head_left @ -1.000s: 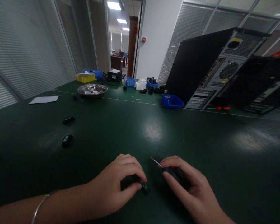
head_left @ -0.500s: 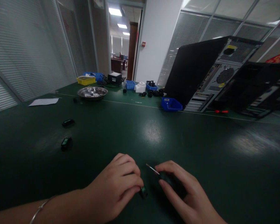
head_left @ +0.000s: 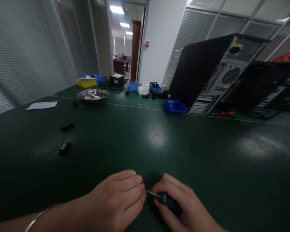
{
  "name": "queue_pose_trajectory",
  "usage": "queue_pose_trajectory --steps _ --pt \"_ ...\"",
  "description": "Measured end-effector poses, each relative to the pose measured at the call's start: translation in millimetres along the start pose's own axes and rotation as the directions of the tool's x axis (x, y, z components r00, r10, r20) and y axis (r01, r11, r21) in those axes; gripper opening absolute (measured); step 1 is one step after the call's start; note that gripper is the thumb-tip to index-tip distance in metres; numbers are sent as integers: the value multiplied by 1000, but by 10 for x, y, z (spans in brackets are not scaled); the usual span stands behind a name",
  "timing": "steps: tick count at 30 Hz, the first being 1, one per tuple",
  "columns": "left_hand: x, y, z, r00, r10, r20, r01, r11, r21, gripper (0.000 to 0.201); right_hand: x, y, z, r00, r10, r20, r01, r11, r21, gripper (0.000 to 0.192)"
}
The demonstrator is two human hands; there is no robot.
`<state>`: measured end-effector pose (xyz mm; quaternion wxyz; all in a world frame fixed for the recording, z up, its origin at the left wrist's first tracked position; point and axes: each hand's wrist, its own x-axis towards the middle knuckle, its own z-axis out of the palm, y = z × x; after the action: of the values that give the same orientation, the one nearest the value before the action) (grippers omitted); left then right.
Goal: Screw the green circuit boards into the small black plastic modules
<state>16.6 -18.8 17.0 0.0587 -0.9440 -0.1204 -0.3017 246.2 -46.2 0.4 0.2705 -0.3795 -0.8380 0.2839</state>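
In my right hand is a screwdriver with a dark handle, held between thumb and fingers. Its thin metal shaft points left and the tip ends at the fingers of my left hand. That hand is closed around a small black part with a bit of green, mostly hidden now; whether the tip touches it I cannot tell. Farther left on the green tabletop lie two similar small black parts, a nearer one and a farther one, both with greenish tops.
At the back left stand a metal dish, a paper sheet and a yellow tray. A blue bin sits beside a large black computer case at right. A red-handled tool lies behind it.
My right hand has moved slightly left and down, bringing the screwdriver tip to my left hand's fingers. The left hand has dropped a little and covers more of the small black part.
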Motion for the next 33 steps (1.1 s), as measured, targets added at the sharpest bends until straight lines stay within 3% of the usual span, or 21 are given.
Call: queue_pose_trajectory --steps 9,15,22,27,30,33 --pt "59 -1 -37 999 -19 35 22 997 -77 45 2 -72 -43 999 26 -22 -25 998 53 15" --pt "115 20 -74 999 -45 -22 44 997 -71 52 -10 -53 -44 999 31 -38 -29 999 42 16" --pt "64 37 -7 996 -87 -5 87 993 -75 50 -8 -59 -59 998 60 -19 -58 995 80 15" --pt "-26 47 75 995 -100 -8 98 988 -121 33 15 -58 -75 996 72 -52 -67 993 102 15" --pt "-28 59 123 986 -156 65 165 974 -153 17 17 -44 -81 992 102 -79 -93 989 117 15" --pt "3 59 159 982 -165 96 179 970 -164 15 9 -30 -88 986 137 -93 -125 984 127 15"
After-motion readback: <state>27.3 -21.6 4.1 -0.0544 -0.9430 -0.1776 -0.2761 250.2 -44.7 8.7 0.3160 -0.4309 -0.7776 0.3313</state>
